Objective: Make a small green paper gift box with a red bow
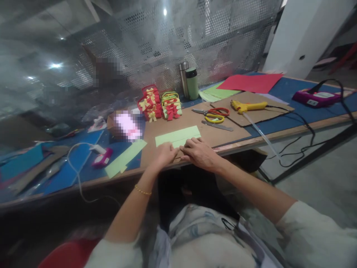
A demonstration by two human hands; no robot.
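A light green paper strip (pixel 178 135) lies on the brown cardboard (pixel 232 138) at the table's front edge, with a crease or edge running along it. My left hand (pixel 166 153) is on its near left part, fingers curled and pressed together. My right hand (pixel 199 153) rests on its near right part with bent fingers, its fingertips close to the left ones. The near side of the paper is hidden under both hands. Behind the strip lie scissors with red and yellow handles (pixel 214 114) and a metal blade (pixel 217 125).
A yellow glue gun (pixel 249 107) with a cord lies at the right, red paper (pixel 251 82) behind it. Small red and green baskets with bows (pixel 171 106) and a green bottle (pixel 192 83) stand at the back. At left are another green strip (pixel 125 158) and a lit phone (pixel 128 124).
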